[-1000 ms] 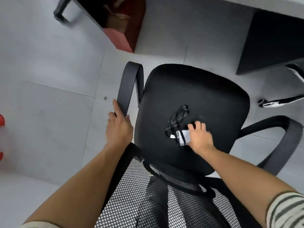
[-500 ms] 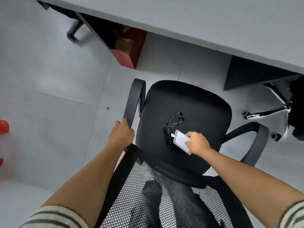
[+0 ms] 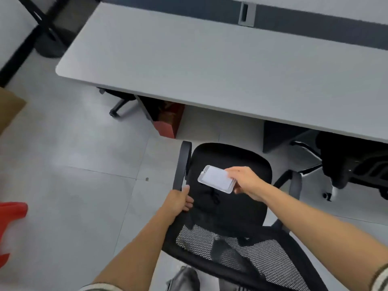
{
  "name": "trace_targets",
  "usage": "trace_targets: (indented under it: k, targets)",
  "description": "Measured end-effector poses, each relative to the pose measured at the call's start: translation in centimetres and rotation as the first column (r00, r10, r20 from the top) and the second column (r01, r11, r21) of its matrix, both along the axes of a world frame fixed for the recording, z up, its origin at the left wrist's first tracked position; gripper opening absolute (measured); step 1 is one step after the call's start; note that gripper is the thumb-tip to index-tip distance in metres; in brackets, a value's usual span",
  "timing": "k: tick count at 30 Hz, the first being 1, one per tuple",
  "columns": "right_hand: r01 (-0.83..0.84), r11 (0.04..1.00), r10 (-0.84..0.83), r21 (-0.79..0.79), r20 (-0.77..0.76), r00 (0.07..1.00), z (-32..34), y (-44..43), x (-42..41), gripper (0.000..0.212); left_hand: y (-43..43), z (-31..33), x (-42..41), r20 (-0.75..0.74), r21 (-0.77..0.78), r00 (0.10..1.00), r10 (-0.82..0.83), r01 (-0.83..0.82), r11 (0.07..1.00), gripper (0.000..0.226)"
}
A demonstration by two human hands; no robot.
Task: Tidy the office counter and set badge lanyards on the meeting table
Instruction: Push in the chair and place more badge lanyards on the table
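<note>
Badge lanyard comes up off the office chair seat. A second ago its card holder lay flat on the black cushion under the right hand, and half a second ago the fingers had taken its edge. Now the card rides above the seat at centre frame, pinched by its right end between thumb and fingers.

The dark cord trails beneath the card and is hard to pick out against the black cushion. Whether all of it has left the seat cannot be told.

The left hand keeps its grip on the rear of the chair's left armrest, just lower left of the card. The hands are therefore apart, each clamped on its own thing.

The view has lifted too. The grey table, little more than an edge half a second ago, now fills the upper half of the frame, with a cable grommet near the upper edge. This suggests the pick-up is done and the carry comes next, a reach forward over the chair to the table.

The card holder looks like a pale sleeve with rounded corners, a white insert and a small clip slot at its upper left end. It tilts down to the right, and no print can be read on it.

A red box sits under the table, and a second chair stands at right.
</note>
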State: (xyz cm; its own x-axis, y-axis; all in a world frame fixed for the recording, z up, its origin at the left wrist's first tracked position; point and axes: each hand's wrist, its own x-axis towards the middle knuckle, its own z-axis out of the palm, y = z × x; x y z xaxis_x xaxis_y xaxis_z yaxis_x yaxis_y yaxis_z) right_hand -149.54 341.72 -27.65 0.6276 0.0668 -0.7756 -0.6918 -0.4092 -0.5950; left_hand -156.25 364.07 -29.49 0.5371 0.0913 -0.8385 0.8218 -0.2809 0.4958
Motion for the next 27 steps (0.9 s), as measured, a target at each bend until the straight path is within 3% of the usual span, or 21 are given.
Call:
trace_targets:
  k: [4, 10, 14, 16, 19, 21, 22, 24, 27]
  targets:
    - [-0.047, 0.987, 0.044, 0.157, 0.018, 0.999, 4.7, 2.0, -3.3, 0.022, 1.0, 3.6, -0.6, -0.036, -0.151, 0.994, 0.108, -0.112, 0.982, 0.067]
    - [-0.208, 0.974, 0.198, 0.093, 0.111, 0.974, 8.1, 2.8, -9.7, 0.022, 2.1, 6.5, -3.5, -0.132, -0.451, 0.907, 0.400, -0.414, 0.791, 0.026]
    - [-0.224, 0.973, 0.216, 0.054, 0.116, 0.969, 8.0, 1.9, -13.1, 0.027, 2.0, 6.3, -5.3, -0.100, -0.398, 0.865, 0.492, -0.488, 0.777, 0.018]
    - [-0.240, 0.970, 0.242, -0.029, 0.113, 0.964, 7.3, 0.6, -14.8, 0.038, 2.0, 6.0, -6.0, -0.074, -0.288, 0.875, 0.478, -0.478, 0.830, 0.010]
    - [-0.387, 0.903, 0.402, -0.186, 0.049, 0.914, 6.6, -1.9, -17.8, 0.067, 1.9, 6.2, -6.6, 0.084, -0.054, 0.973, 0.217, -0.213, 0.976, 0.009]
    - [-0.532, 0.805, 0.542, -0.263, -0.040, 0.840, 6.4, -3.2, -19.7, 0.087, 1.6, 6.3, -6.9, 0.252, 0.091, 0.966, -0.063, 0.041, 0.995, 0.018]
    - [-0.601, 0.727, 0.615, -0.332, -0.073, 0.785, 6.1, -3.5, -20.7, 0.092, 1.5, 6.2, -7.1, 0.299, 0.197, 0.926, -0.229, 0.175, 0.965, 0.022]
    - [-0.664, 0.552, 0.724, -0.505, -0.105, 0.682, 4.8, -3.7, -22.5, 0.089, 1.1, 5.8, -7.7, 0.256, 0.434, 0.804, -0.537, 0.401, 0.806, 0.021]
    - [-0.610, 0.413, 0.778, -0.676, -0.087, 0.623, 3.0, -3.4, -24.5, 0.068, 0.6, 5.0, -8.7, 0.125, 0.617, 0.653, -0.747, 0.538, 0.574, 0.013]
